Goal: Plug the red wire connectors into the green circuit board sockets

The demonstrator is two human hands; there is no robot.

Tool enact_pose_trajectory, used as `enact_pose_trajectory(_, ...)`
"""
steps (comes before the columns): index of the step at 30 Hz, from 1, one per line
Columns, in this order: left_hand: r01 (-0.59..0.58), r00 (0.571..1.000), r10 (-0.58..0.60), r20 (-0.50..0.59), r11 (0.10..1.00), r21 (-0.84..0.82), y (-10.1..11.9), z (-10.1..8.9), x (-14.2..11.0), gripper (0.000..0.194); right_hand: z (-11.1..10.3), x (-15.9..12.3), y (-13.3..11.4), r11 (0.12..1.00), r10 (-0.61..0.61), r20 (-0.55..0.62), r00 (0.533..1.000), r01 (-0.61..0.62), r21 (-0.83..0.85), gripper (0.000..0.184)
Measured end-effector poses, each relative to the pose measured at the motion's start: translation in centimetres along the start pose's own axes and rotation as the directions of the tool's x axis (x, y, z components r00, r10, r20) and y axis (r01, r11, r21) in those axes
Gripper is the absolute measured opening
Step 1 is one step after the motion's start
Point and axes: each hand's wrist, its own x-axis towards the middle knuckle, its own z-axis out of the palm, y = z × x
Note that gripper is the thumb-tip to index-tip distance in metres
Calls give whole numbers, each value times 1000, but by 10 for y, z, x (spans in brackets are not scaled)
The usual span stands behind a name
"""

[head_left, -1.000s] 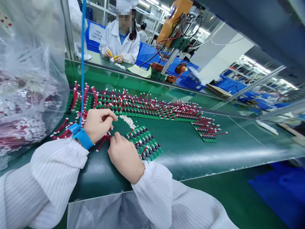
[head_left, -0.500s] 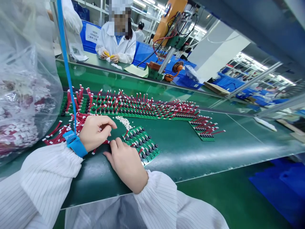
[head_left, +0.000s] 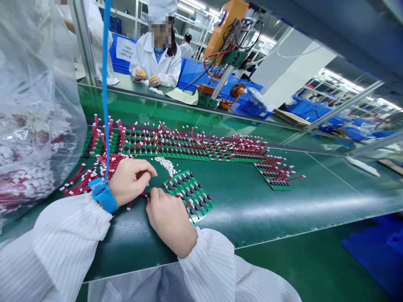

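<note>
Green matting covers the bench [head_left: 283, 205], which is seen running across the frame from a clear plastic bag [head_left: 31, 126] of red wires and white tags at the left to bare mat at the right. Beyond the bench, at upper centre, a co-worker [head_left: 159, 54] in a white coat and cap is seated with a small yellow object [head_left: 141, 74] held up in the hands, near an orange machine [head_left: 225, 29] and blue crates [head_left: 121, 46].

On the bench, a long row of green circuit boards [head_left: 166, 151] is laid out, set with black components and fitted with white-tipped red wires. A shorter group of boards [head_left: 273, 176] is placed at the row's right end. Nearer the person, a single board [head_left: 189, 197] lies just right of a small heap of white pieces [head_left: 165, 165], and a loose bunch of red wires [head_left: 94, 176] is spread at lower left.

Both hands are held low over the mat, close together. The left hand [head_left: 132, 182], banded by a blue wristband [head_left: 102, 195], is curled, with the thumb and fingers drawn together; whether anything is held there cannot be told. The right hand [head_left: 170, 222] is partly closed, its fingertips [head_left: 154, 193] just beside a red wire [head_left: 143, 194] lying between the hands; a grip on it cannot be confirmed.
</note>
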Motion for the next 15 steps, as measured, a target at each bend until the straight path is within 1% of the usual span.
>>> enact_pose_trajectory(2, 5, 999, -5, -40, 1000, 2, 2, -1, 0, 20, -2, -2, 1, 1000, -8, -24, 1000, 8, -8, 7)
enact_pose_trajectory(4, -2, 995, 0, -101, 1000, -17, 5, -4, 0, 15, -5, -7, 5, 1000, -18, -90, 996, 18, -1, 10)
enact_pose_trajectory(6, -25, 992, 12, -125, 995, -97, 8, -7, -1, 13, -8, -16, 12, 999, -29, -229, 973, 33, 16, 15)
enact_pose_trajectory(7, -33, 995, 17, -102, 986, -162, 10, -8, -2, 13, -10, -21, 16, 998, -39, -313, 949, 50, 27, 18)
enact_pose_trajectory(9, -7, 1000, 12, 12, 950, -311, 13, -10, -3, 14, -15, -32, 26, 994, -71, -462, 884, 101, 40, 20)
enact_pose_trajectory(11, 77, 986, 1, 168, 887, -456, 16, -9, -4, 12, -19, -41, 36, 990, -88, -549, 831, 133, 42, 17)
enact_pose_trajectory(13, 178, 955, -6, 295, 809, -560, 20, -6, -6, 11, -22, -47, 45, 990, -79, -583, 809, 131, 47, 11)
enact_pose_trajectory(15, 264, 931, -30, 364, 746, -611, 23, -2, -7, 10, -22, -51, 52, 989, -72, -592, 803, 136, 65, 9)
